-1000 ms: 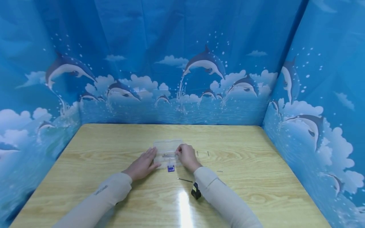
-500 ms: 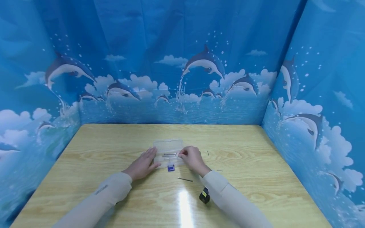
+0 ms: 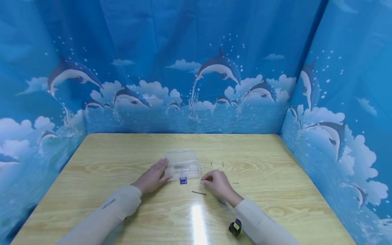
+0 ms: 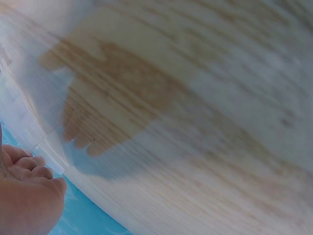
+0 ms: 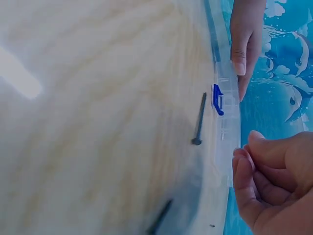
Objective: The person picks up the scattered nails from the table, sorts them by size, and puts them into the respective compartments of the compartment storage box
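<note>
A clear plastic box [image 3: 181,157] lies open on the table, its blue latch [image 3: 183,180] toward me. Two long metal screws [image 3: 182,166] rest inside it. My left hand [image 3: 152,177] lies flat with straight fingers against the box's left side. Just off the front right corner is my right hand [image 3: 218,183], loosely curled, thumb and forefinger slightly apart. Nothing shows between those fingers in the right wrist view. A dark long screw [image 5: 200,120] lies on the table in front of the latch. Another dark screw [image 3: 222,202] is partly covered by my right wrist.
Two small screws [image 3: 217,164] lie right of the box, and one more small screw [image 3: 235,183] lies beyond my right hand. A black camera [image 3: 235,228] is worn on my right wrist. Blue dolphin-print curtains [image 3: 196,68] rise behind the wooden table [image 3: 122,146].
My right hand has drawn back from inside the box toward the front right, uncovering the box's right end and a dark screw near the wrist. My left hand has stayed put.
</note>
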